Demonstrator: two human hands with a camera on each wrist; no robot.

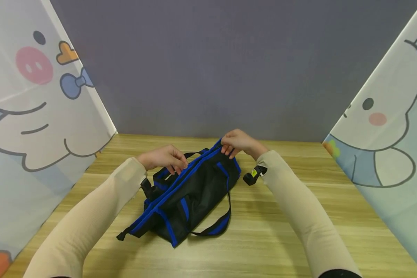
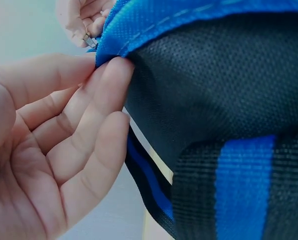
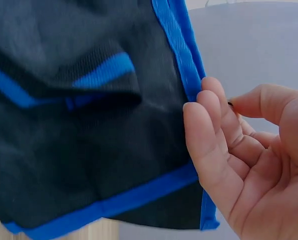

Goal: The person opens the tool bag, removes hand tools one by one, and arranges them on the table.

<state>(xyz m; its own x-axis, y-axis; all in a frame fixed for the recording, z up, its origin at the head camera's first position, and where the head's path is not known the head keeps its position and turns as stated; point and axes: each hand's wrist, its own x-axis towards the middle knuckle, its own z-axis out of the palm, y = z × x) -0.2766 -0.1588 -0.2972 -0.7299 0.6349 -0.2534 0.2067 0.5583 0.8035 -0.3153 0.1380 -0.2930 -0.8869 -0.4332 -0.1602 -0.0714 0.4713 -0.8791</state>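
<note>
bag: a long black fabric bag (image 1: pixel 208 185) with a fine woven texture, its seams and top bound in bright blue ribbed trim; it lies slantwise on the table, left of the middle, one end towards the far edge, the other towards the near left corner.
blue top: two blue bands (image 1: pixel 180 185) run side by side along the ridge, ending in a small black tab (image 1: pixel 121 235).
straps: a flat black webbing strap (image 1: pixel 219 227) with a blue stripe loops onto the table on the near side.
left hand: the left hand (image 1: pixel 165 157) pinches the blue edge between thumb and fingertips, midway along the ridge.
right hand: the right hand (image 1: pixel 239 142) pinches a small metal zip pull (image 2: pixel 90 41) at the bag's far end, the other fingers against the trim.
sleeves: smooth cream cloth (image 1: pixel 305 216).
table: pale wood-grain surface (image 1: pixel 257 247), grey panel (image 1: pixel 212 69) behind its far edge.
</note>
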